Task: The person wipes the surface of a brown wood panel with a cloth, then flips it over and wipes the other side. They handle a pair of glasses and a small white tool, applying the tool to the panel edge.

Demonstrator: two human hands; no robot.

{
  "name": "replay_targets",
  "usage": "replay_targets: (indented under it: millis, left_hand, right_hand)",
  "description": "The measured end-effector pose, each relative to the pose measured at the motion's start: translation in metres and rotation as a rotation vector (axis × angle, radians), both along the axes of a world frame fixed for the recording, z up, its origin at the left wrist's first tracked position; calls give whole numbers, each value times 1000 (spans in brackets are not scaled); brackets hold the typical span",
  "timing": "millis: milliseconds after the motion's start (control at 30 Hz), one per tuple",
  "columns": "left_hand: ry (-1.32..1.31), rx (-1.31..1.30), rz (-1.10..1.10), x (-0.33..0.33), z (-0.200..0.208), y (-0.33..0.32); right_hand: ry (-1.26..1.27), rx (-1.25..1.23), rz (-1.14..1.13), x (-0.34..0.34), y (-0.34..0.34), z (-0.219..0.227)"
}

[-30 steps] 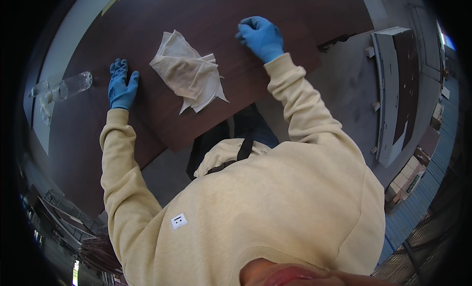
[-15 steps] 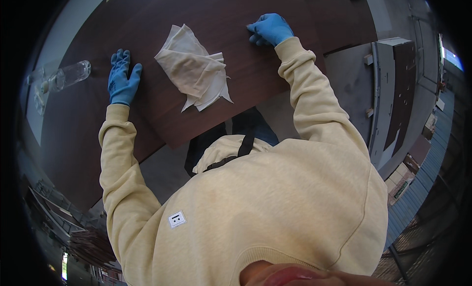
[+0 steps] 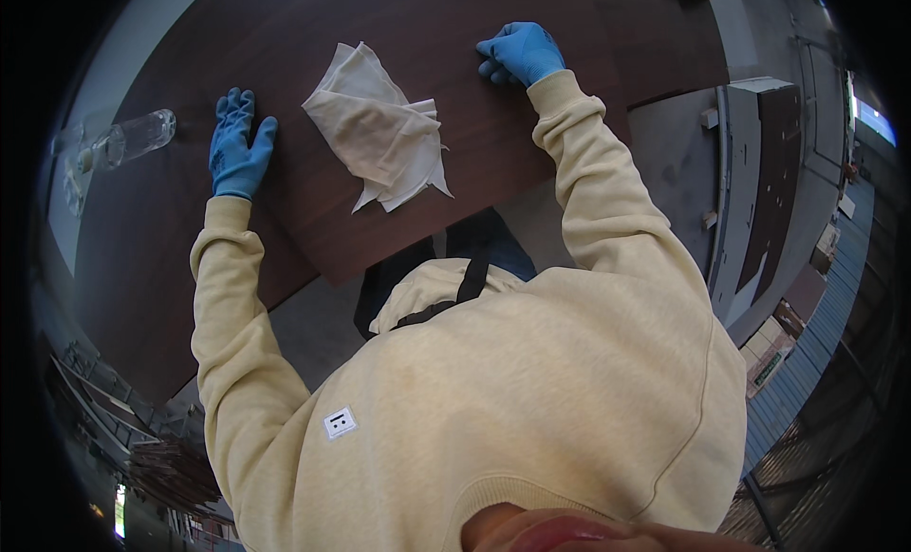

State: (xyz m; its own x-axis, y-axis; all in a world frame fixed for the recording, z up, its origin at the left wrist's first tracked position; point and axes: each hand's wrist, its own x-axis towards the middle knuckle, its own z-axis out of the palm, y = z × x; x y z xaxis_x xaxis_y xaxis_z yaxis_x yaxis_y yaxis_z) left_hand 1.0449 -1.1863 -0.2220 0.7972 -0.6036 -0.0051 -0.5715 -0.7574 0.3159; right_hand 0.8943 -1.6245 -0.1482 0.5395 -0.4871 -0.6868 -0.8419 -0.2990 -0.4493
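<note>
My left hand (image 3: 237,146), in a blue glove, lies flat on a dark brown wooden board (image 3: 531,163) with its fingers spread. It holds nothing. My right hand (image 3: 518,53), also in a blue glove, rests farther away on the same board with its fingers curled under, and nothing shows in it. Between the hands lies a crumpled off-white cloth (image 3: 378,127), touched by neither hand. Both arms wear pale yellow sweatshirt sleeves.
A clear plastic bottle (image 3: 131,138) lies on its side left of my left hand. The board's near corner (image 3: 332,279) juts toward my body over a grey floor. Dark panels and a grey cabinet (image 3: 759,182) stand at the right.
My right hand has slid farther away and to the right across the board, and its fingers have curled. The left hand and the cloth have stayed where they were.
</note>
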Motion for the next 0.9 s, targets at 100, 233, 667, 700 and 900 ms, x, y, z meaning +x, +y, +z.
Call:
replay_targets:
  millis: [100, 233, 667, 700, 900]
  left_hand:
    - [5, 19, 12, -1, 2, 1]
    - [-26, 11, 31, -2, -3, 11]
    - [7, -14, -10, 1, -4, 2]
    - [1, -5, -9, 1, -4, 4]
    - [-41, -24, -16, 4, -11, 6]
  right_hand:
    - [-195, 26, -121, -15, 8, -7]
    - [-982, -516, 363, -28, 91, -2]
    - [-704, -1033, 355, -82, 14, -71]
    - [-683, -1084, 298, -116, -40, -75]
    - [-730, -736, -1114, -301, -175, -67]
